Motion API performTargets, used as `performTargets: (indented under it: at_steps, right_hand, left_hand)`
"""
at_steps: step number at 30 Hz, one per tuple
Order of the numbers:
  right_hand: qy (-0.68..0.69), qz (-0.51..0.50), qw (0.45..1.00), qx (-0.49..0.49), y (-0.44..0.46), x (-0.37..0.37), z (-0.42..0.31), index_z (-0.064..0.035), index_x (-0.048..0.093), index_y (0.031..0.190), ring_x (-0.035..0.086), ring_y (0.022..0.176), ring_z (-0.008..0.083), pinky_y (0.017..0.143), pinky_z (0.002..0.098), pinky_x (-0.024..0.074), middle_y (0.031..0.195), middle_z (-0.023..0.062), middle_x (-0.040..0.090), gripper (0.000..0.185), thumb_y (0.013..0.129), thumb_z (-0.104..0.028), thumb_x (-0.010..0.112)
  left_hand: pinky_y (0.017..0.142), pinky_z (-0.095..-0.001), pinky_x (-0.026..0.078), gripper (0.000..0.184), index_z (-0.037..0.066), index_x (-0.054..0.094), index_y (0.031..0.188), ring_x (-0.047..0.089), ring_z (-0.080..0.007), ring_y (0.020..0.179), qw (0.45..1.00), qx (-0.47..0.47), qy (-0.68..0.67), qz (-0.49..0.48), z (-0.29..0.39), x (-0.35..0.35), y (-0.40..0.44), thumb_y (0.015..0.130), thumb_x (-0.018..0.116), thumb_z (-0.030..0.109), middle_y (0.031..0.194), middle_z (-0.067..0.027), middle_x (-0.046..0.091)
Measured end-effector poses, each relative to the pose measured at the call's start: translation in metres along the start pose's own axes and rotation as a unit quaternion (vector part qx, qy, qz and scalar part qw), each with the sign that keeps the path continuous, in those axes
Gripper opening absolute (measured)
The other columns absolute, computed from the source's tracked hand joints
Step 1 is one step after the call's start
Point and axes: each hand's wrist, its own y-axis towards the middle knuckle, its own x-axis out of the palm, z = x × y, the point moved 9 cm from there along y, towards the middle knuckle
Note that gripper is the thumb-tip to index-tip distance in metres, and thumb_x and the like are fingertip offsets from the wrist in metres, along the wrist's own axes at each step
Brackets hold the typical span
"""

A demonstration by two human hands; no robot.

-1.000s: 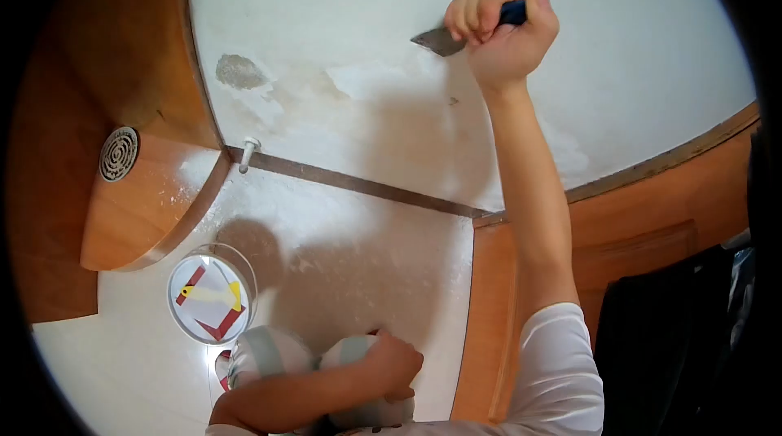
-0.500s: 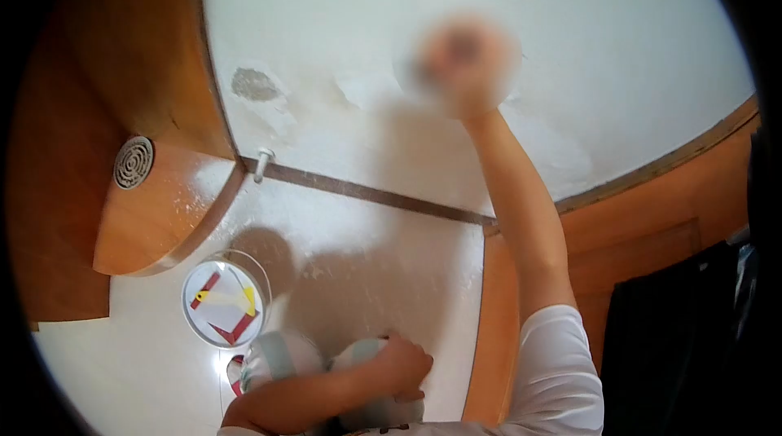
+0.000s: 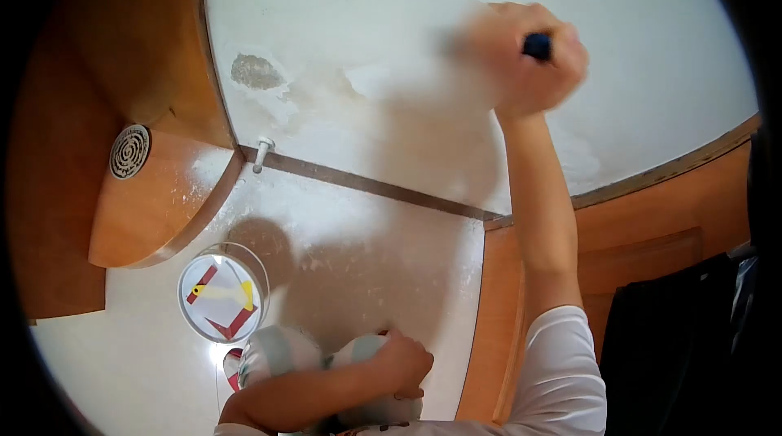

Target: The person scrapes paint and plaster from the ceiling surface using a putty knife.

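My right hand [image 3: 533,61] is raised in front of the white wall [image 3: 635,37], its fingers wrapped round a tool with a dark blue handle [image 3: 537,46]. Motion blur smears the tool's working end, so its kind does not show. Patchy, flaked plaster [image 3: 326,98] spreads over the lower wall to the left of this hand, with a bare grey patch [image 3: 256,72] farther left. Down at my right knee [image 3: 362,349], my left hand [image 3: 403,364] rests with bent fingers. The inside of its grip is hidden.
A white bucket [image 3: 186,318] with a wire handle stands at lower left, red and yellow shapes on its top. Left of it are a curved wooden ledge [image 3: 151,208] and round vent [image 3: 130,151]. A white stub pipe [image 3: 261,154] juts from the wall's foot. Dark cloth [image 3: 668,338] hangs right.
My right hand has moved right across the wall and shows more sharply, with the handle end now visible. My left hand stays at the knee. The view has shifted slightly.
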Motion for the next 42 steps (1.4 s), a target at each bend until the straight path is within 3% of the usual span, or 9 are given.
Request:
performTargets:
  at_steps: [12,14,16,18,19,23,32,34,42]
  right_hand:
    - [0.092,0.003,0.995,0.033,0.006,-0.002,0.009,-0.0008,0.035,0.049,0.032,0.038,0.0161,0.038,0.0281,0.0289,0.043,0.0069,0.034,0.047,0.089,-0.026,0.027]
    - [-0.113,0.022,0.993,0.031,-0.013,0.0,0.016,-0.0012,0.035,0.049,0.033,0.038,0.0161,0.038,0.0283,0.0285,0.042,0.0072,0.034,0.047,0.089,-0.026,0.027]
    - [-0.087,0.009,0.996,0.003,-0.013,0.002,0.015,-0.0015,0.035,0.05,0.034,0.038,0.0161,0.038,0.0284,0.0284,0.042,0.0076,0.035,0.047,0.088,-0.027,0.028]
    - [0.175,-0.049,0.983,-0.028,-0.005,0.003,0.011,-0.0017,0.036,0.05,0.034,0.038,0.0162,0.038,0.0282,0.0286,0.042,0.0081,0.035,0.047,0.088,-0.028,0.029]
    - [0.184,-0.025,0.982,0.03,-0.001,-0.005,0.023,-0.0016,0.036,0.049,0.034,0.038,0.0164,0.037,0.0284,0.0285,0.043,0.0085,0.036,0.046,0.087,-0.028,0.03]
    - [0.068,-0.031,0.997,0.034,0.005,0.0,0.02,-0.0017,0.035,0.049,0.033,0.038,0.017,0.038,0.0279,0.0286,0.042,0.0078,0.035,0.045,0.086,-0.027,0.03]
    - [0.061,-0.006,0.997,0.046,0.002,-0.005,0.019,-0.0048,0.031,0.051,0.031,0.04,0.0172,0.041,0.0304,0.0314,0.043,0.0056,0.03,0.044,0.086,-0.03,0.023]
    - [-0.064,-0.002,0.994,0.093,-0.016,-0.001,0.048,-0.0049,0.03,0.051,0.03,0.039,0.017,0.041,0.0301,0.0313,0.043,0.0055,0.03,0.041,0.085,-0.027,0.024]
    - [-0.008,0.004,0.999,0.054,-0.025,-0.001,0.039,-0.0041,0.032,0.051,0.035,0.04,0.0199,0.04,0.0304,0.0301,0.044,0.0066,0.031,0.037,0.08,-0.025,0.032]
  left_hand:
    - [0.083,-0.0493,0.038,0.048,0.004,0.058,0.097,0.057,-0.0299,0.091,0.999,0.004,-0.001,0.053,0.0,-0.002,0.002,0.069,0.061,0.043,0.093,-0.0151,0.06]
    - [0.073,-0.0571,0.042,0.045,0.005,0.062,0.093,0.06,-0.0292,0.085,0.995,0.01,-0.004,0.097,0.006,-0.002,0.0,0.068,0.063,0.042,0.092,-0.0127,0.061]
    - [0.083,-0.0487,0.038,0.049,0.004,0.058,0.096,0.057,-0.0298,0.092,0.997,0.018,0.005,0.074,0.01,-0.001,-0.001,0.068,0.062,0.044,0.093,-0.015,0.06]
    - [0.088,-0.0441,0.036,0.051,0.003,0.056,0.098,0.055,-0.0302,0.095,0.998,-0.002,0.004,0.057,-0.005,-0.007,-0.002,0.068,0.062,0.044,0.094,-0.0162,0.059]
    - [0.088,-0.0437,0.036,0.051,0.003,0.056,0.097,0.055,-0.0302,0.095,0.999,-0.004,-0.009,0.042,-0.004,-0.006,-0.002,0.068,0.062,0.044,0.095,-0.0162,0.059]
    - [0.088,-0.0435,0.036,0.051,0.003,0.056,0.097,0.055,-0.0297,0.094,0.999,-0.007,-0.036,0.007,-0.003,-0.002,0.0,0.068,0.062,0.045,0.095,-0.0161,0.059]
    - [0.085,-0.0422,0.037,0.053,0.003,0.055,0.1,0.056,-0.0294,0.093,1.0,0.002,-0.001,0.031,0.004,0.001,-0.001,0.069,0.061,0.046,0.095,-0.016,0.059]
    - [0.086,-0.043,0.037,0.053,0.003,0.055,0.1,0.056,-0.0297,0.093,0.999,0.011,-0.021,0.025,0.01,0.003,-0.003,0.069,0.061,0.046,0.095,-0.016,0.059]
    - [0.088,-0.0444,0.036,0.052,0.002,0.055,0.099,0.055,-0.0312,0.094,1.0,0.001,-0.013,0.001,-0.003,0.001,0.002,0.069,0.061,0.045,0.097,-0.0168,0.058]
